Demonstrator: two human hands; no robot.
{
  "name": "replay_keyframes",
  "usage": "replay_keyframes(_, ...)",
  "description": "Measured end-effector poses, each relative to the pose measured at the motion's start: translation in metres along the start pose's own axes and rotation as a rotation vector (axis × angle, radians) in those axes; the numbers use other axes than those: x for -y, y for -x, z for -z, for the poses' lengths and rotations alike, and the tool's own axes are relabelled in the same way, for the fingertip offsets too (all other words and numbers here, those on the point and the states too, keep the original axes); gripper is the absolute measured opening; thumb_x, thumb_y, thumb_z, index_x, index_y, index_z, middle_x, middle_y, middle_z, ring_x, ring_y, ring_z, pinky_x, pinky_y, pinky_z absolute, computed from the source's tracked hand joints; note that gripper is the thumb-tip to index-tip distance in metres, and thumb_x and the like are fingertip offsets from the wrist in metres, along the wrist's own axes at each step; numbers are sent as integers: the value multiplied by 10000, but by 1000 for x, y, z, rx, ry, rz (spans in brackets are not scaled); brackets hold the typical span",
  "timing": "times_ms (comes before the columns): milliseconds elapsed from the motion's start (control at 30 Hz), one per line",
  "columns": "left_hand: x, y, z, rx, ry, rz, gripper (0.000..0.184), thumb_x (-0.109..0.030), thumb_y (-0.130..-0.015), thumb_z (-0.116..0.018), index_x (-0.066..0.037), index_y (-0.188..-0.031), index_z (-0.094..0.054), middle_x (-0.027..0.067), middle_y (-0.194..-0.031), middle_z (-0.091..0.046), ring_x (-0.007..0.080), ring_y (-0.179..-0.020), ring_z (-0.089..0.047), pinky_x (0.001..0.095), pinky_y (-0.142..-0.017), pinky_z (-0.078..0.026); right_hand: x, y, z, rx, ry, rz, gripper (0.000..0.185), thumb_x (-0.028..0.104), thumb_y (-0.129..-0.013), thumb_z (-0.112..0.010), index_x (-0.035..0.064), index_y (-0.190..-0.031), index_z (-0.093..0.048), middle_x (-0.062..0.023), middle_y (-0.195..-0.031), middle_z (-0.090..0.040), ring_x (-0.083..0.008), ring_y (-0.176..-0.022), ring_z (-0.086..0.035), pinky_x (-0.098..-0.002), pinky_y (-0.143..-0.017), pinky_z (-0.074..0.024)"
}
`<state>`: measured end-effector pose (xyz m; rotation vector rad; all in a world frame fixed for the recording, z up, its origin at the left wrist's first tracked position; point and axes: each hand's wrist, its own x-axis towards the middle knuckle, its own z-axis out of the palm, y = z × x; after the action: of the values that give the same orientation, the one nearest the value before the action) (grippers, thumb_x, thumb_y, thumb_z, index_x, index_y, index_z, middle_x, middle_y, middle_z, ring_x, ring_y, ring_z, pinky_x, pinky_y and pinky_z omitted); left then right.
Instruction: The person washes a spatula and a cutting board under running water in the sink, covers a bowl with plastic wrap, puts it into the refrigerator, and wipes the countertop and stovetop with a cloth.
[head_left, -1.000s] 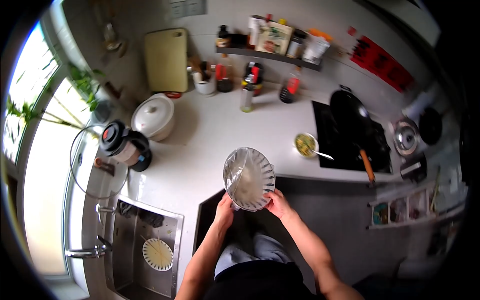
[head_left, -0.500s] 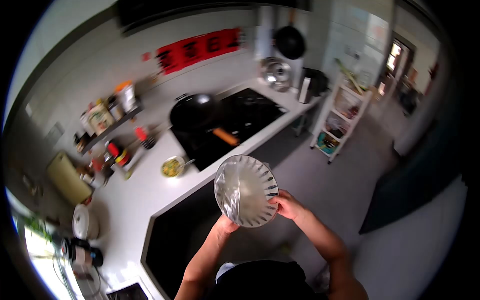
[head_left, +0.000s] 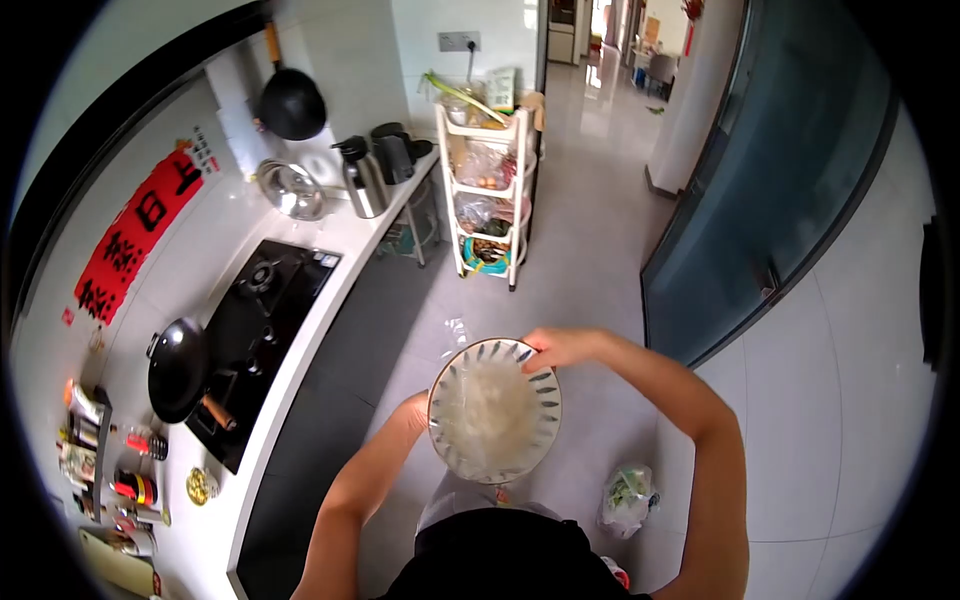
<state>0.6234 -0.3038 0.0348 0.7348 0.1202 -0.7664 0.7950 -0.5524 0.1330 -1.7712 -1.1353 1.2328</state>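
A round dish with dark leaf-like strokes round its rim is held in front of my body. A whitish, translucent mass lies in it; its kind is hard to make out. Clear plastic film shows past the far rim. My right hand grips the far right rim, thumb over the edge. On the opposite side, my left hand supports the dish, its fingers mostly hidden beneath.
At left, a counter carries a black hob, a wok and a small bowl of chopped food. A white shelf trolley stands ahead. A bag of greens lies on the floor, and a glass door is at right.
My view has swung right, from the counter towards the trolley and doorway. The dish came along in both hands. The right hand now sits farther up the rim, and film shows beyond the far edge.
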Motion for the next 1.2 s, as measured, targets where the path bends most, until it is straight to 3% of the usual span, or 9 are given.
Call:
replay_keyframes(300, -116, -196, 76, 25, 61, 16, 700, -585, -889, -472, -59, -1352, -477, 122, -1326, -542, 263, -1207, -525, 459, -1029, -404, -38, -55, 201, 377, 626, 23, 361, 142, -798, -610, 19, -1137, -617, -187, -1013, -669, -299, -906, -634, -393, -819, -494)
replay_keyframes(400, -181, -265, 45, 95, 77, 107, 717, -608, -909, -404, -63, -1371, -458, 120, -1360, -516, 287, -1266, -475, 480, -1069, -341, -31, -69, 286, 455, 900, -167, 363, 145, -784, -623, 76, -1140, -640, -161, -1031, -674, -332, -930, -631, -417, -807, -498)
replay_keyframes(533, -255, -373, 20, -58, -358, 78, 646, -492, -878, -578, -16, -1305, -494, 122, -1267, -578, 250, -1124, -577, 415, -963, -461, -42, -82, 379, 490, 1098, -242, 373, 140, -767, -635, 120, -1138, -657, -138, -1021, -679, -339, -936, -629, -431, -783, -503)
replay_keyframes(600, -298, -402, -17, -65, -163, 157, 536, -357, -852, -624, 0, -1239, -526, 110, -1214, -602, 221, -1066, -601, 378, -899, -501, -56, -87, 432, 405, 1192, -383, 365, 148, -758, -650, 127, -1122, -668, -125, -995, -684, -331, -923, -633, -442, -763, -507)
replay_keyframes(667, -324, -441, -21, -208, -35, 25, 505, -279, -814, -607, -14, -1236, -526, 124, -1212, -599, 241, -1074, -598, 407, -902, -499, -75, -79, 495, 369, 1157, -384, 426, 188, -768, -674, 138, -1189, -634, -134, -1035, -671, -320, -937, -629, -432, -766, -507)
replay_keyframes(733, -346, -476, -21, -256, 28, -20, 517, -273, -806, -599, -18, -1248, -518, 113, -1188, -610, 251, -1055, -604, 403, -916, -488, -119, -50, 553, -209, 879, 189, 506, 203, -795, -674, 128, -1283, -564, -158, -1082, -649, -323, -954, -617, -426, -782, -505)
replay_keyframes(867, -397, -575, -7, -256, 220, -225, 587, -286, -772, -605, -43, -1293, -487, 110, -1206, -599, 279, -1095, -577, 433, -980, -440, -187, 14, 669, -789, 410, 264, 409, 156, -917, -585, 42, -1304, -517, -155, -1140, -642, -225, -1034, -623, -342, -834, -508)
replay_keyframes(933, -429, -633, 4, -278, 222, -264, 602, -290, -764, -603, -63, -1307, -479, 115, -1241, -577, 283, -1139, -544, 444, -1002, -415, -222, 48, 715, -926, 298, -3, 356, 181, -948, -557, 22, -1267, -545, -134, -1110, -661, -177, -1000, -634, -305, -832, -507)
replay_keyframes(1200, -587, -821, -39, -345, 353, -600, 543, -312, -779, -577, -71, -1262, -519, 109, -1198, -600, 296, -1090, -564, 466, -975, -421, -308, 39, 937, -863, -99, 47, 291, 200, -943, -533, 11, -1147, -620, -114, -884, -685, -195, -768, -654, -304, -751, -514)
